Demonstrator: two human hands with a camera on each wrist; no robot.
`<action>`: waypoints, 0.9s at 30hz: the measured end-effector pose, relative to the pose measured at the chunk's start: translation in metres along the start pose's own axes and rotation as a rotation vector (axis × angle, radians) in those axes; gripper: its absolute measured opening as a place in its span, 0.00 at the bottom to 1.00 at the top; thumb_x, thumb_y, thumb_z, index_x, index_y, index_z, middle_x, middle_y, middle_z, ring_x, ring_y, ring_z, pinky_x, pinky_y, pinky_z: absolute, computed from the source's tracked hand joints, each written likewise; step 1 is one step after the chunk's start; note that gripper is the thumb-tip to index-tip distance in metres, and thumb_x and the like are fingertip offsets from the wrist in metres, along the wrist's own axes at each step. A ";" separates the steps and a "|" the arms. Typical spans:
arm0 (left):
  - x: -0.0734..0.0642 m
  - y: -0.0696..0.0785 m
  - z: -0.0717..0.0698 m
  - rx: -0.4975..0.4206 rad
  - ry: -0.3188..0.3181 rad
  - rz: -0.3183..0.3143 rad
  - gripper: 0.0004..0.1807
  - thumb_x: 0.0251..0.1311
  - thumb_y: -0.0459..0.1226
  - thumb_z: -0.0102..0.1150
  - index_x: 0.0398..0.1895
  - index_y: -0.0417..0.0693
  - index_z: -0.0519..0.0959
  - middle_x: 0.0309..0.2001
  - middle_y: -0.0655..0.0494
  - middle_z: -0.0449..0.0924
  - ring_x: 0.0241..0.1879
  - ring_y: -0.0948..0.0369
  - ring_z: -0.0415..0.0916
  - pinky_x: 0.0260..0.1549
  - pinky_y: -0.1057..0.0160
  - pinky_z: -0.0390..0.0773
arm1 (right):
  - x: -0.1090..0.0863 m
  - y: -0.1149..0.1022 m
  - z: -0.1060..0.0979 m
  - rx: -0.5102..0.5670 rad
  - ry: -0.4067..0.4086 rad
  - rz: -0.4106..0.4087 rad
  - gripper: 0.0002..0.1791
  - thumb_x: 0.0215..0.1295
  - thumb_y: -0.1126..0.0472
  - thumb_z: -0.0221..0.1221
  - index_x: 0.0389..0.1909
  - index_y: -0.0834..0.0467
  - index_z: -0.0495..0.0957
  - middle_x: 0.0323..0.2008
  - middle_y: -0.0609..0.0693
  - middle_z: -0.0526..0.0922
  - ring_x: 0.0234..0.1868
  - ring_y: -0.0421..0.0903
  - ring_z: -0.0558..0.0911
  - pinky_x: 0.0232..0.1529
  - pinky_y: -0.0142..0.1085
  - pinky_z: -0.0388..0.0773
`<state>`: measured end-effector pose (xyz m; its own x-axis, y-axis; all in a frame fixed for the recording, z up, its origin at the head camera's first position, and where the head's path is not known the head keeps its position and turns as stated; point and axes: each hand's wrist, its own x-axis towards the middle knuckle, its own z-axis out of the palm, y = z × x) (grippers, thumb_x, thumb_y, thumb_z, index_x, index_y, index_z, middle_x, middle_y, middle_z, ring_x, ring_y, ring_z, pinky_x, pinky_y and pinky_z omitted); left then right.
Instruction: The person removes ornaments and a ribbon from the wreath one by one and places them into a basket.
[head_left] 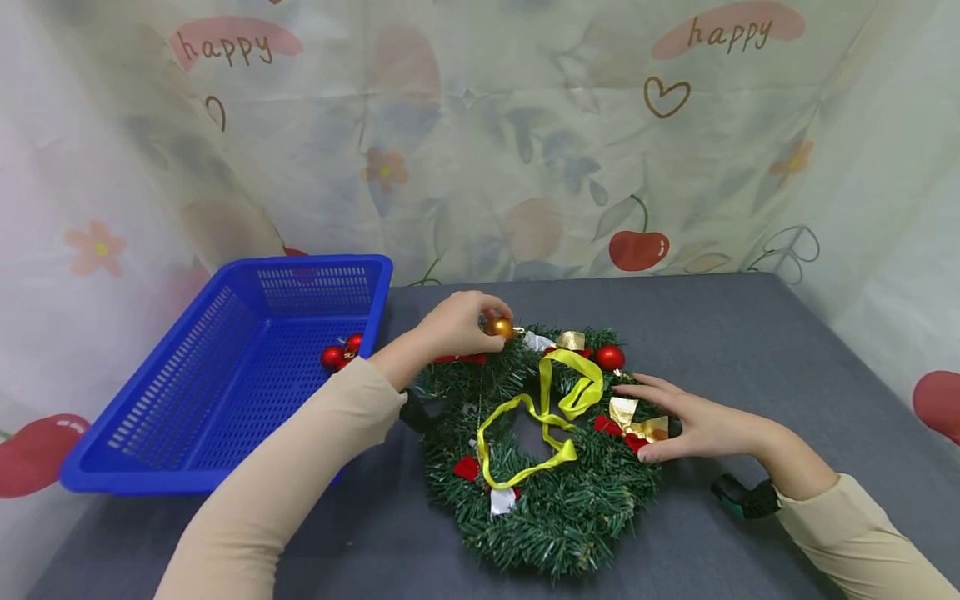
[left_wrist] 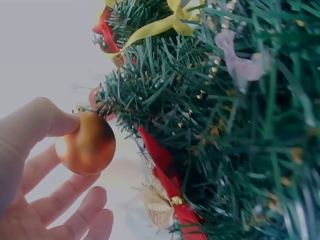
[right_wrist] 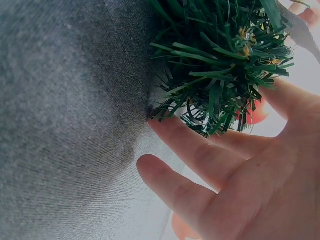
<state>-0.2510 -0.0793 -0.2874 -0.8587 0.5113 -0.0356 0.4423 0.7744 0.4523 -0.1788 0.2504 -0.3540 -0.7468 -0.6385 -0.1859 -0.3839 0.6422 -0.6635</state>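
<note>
My left hand (head_left: 459,323) pinches a shiny gold bauble (head_left: 500,327) at the far left part of the green wreath (head_left: 555,533). In the left wrist view the thumb presses on the gold bauble (left_wrist: 86,145) near its cap, with the other fingers spread behind and below it. My right hand (head_left: 697,423) rests at the wreath's right edge, fingers extended, beside a gold and red bow (head_left: 637,423). The right wrist view has its fingers (right_wrist: 200,150) touching the outer needles. A yellow ribbon (head_left: 525,475) lies loosely across the wreath's middle.
A blue plastic basket (head_left: 150,482) stands at the left with several red baubles (head_left: 333,358) in its right side. One red bauble (head_left: 610,357) sits on the wreath's far right. Grey cloth (head_left: 720,333) covers the table, and a patterned curtain (head_left: 465,167) hangs behind.
</note>
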 end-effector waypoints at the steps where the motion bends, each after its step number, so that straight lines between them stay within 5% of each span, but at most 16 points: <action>1: -0.001 -0.001 -0.001 0.006 -0.004 0.000 0.19 0.57 0.39 0.60 0.53 0.51 0.78 0.49 0.48 0.78 0.41 0.56 0.75 0.37 0.61 0.74 | 0.000 0.000 0.000 -0.003 0.001 0.000 0.42 0.60 0.51 0.61 0.71 0.53 0.52 0.71 0.70 0.42 0.68 0.74 0.48 0.54 0.69 0.60; 10: -0.011 -0.006 -0.003 0.014 -0.055 0.002 0.20 0.56 0.39 0.59 0.54 0.48 0.77 0.47 0.46 0.78 0.34 0.58 0.73 0.31 0.65 0.69 | 0.000 -0.001 -0.002 -0.012 0.001 0.002 0.42 0.59 0.50 0.61 0.71 0.52 0.53 0.71 0.70 0.42 0.68 0.74 0.48 0.53 0.69 0.60; 27: -0.034 -0.015 -0.012 0.005 0.001 0.054 0.18 0.55 0.38 0.60 0.51 0.49 0.79 0.45 0.47 0.80 0.26 0.60 0.69 0.27 0.67 0.69 | -0.001 -0.001 -0.002 -0.011 0.005 -0.008 0.42 0.59 0.51 0.61 0.71 0.53 0.53 0.71 0.70 0.43 0.68 0.74 0.48 0.53 0.69 0.60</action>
<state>-0.2318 -0.1131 -0.2824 -0.8338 0.5520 -0.0105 0.4893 0.7476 0.4492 -0.1783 0.2511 -0.3517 -0.7465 -0.6414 -0.1770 -0.3959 0.6419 -0.6567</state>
